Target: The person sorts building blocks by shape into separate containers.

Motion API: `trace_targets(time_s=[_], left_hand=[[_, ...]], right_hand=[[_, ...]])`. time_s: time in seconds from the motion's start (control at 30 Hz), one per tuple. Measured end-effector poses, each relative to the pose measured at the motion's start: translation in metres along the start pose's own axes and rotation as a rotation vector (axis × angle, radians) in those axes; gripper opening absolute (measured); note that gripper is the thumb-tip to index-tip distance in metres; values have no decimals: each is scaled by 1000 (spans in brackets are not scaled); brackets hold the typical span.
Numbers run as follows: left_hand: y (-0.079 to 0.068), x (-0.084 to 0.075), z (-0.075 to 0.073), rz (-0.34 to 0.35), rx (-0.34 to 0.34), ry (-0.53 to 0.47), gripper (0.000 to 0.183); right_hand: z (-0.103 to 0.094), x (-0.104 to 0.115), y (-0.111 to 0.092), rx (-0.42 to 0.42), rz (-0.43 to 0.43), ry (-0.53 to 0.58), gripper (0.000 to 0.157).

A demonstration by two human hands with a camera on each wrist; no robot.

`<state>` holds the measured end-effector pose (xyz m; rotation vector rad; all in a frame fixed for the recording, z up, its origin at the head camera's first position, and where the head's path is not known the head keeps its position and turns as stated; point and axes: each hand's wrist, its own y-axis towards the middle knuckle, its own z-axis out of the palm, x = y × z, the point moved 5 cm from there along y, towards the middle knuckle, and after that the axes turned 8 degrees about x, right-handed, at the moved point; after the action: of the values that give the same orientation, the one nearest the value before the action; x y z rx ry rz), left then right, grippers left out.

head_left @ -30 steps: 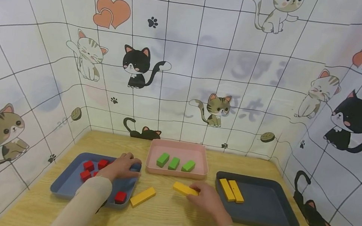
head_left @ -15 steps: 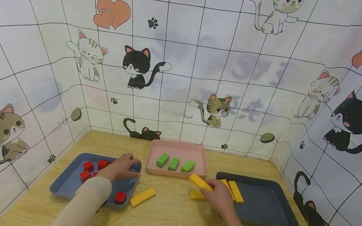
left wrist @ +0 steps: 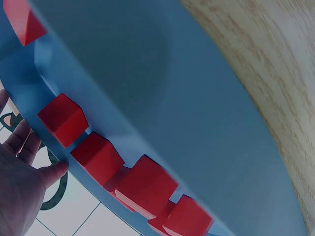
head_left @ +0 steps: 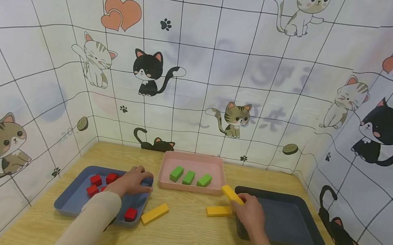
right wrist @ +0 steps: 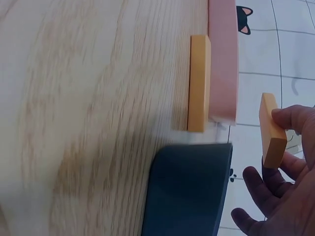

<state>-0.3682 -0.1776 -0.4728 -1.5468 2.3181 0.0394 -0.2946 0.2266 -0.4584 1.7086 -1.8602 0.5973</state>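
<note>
My right hand (head_left: 253, 215) pinches a yellow rectangular block (head_left: 230, 194) between thumb and fingers, raised near the left rim of the dark grey tray (head_left: 293, 218). In the right wrist view that block (right wrist: 272, 130) tilts in the fingertips. A second yellow block (head_left: 218, 211) lies on the table beside the tray, partly behind the hand. A third yellow block (head_left: 155, 214) rests by the blue tray (head_left: 71, 199). Over the blue tray's far right corner, my left hand (head_left: 130, 183) lies with fingers spread near the rim and nothing in its grasp.
Several red cubes (head_left: 93, 190) sit in the blue tray, some hidden by the left arm. At the back, a pink tray (head_left: 193, 159) contains green blocks (head_left: 188, 177). A cat-patterned cloth (head_left: 193, 89) stands behind and beside the wooden table (head_left: 181, 243).
My right hand has carried its yellow block up and rightwards to the dark tray. Its hand now covers where two yellow blocks showed in that tray. The left hand has stayed put.
</note>
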Motion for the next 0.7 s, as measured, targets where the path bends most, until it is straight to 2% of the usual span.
trace_targets(time_s=[0.23, 0.7], left_hand=[[1, -1, -1, 1, 10, 20, 52], [0, -1, -1, -4, 6, 17, 52]], right_hand=[[-11, -19, 5, -43, 42, -11, 46], [-35, -53, 4, -127, 213, -43, 51]])
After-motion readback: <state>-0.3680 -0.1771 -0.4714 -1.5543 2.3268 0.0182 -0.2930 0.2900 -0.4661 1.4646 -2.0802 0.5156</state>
